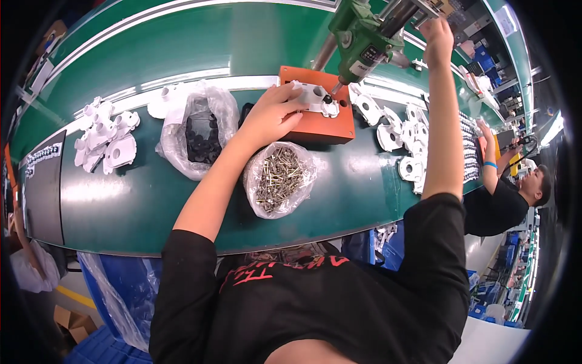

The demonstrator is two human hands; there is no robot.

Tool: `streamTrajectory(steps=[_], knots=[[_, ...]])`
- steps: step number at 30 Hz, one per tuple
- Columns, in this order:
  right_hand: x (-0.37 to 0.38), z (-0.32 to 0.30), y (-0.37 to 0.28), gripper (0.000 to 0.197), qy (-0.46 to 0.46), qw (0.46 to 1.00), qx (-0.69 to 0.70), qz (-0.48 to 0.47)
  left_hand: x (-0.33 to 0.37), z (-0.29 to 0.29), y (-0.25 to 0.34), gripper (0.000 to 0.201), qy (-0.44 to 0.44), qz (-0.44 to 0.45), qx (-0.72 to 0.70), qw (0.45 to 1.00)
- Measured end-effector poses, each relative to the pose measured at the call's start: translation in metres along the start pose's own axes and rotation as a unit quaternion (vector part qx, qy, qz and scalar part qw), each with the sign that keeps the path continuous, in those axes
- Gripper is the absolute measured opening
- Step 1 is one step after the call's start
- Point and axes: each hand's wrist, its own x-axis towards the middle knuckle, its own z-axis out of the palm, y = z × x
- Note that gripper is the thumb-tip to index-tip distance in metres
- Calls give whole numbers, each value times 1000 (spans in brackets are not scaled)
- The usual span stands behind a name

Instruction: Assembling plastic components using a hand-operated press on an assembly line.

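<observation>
My left hand (273,115) holds a white plastic housing (315,94) against the top of an orange block (324,134). A small black piece (327,99) sits on that housing, right under the tip of a green bench press (364,51). Raised at the upper right, my right hand (438,42) is closed around the press lever (426,8); part of the grip is hidden. Close below the block, an open clear bag of metal screws (279,182) stands on the green table. Left of my left forearm is another clear bag (176,148) with black parts (203,138).
White housings lie in piles at the left (109,136) and right (415,136). A dark board (42,200) carries small parts at the far left. Blue bins (118,285) stand below the table's front edge. A co-worker (500,203) is at the right.
</observation>
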Motion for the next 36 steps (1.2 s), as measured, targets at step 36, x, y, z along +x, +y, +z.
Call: streamTrajectory(steps=[36], knots=[[-77, 14, -71, 21, -169, 956, 239, 30, 56, -10, -15, 46, -194, -130, 69, 970]])
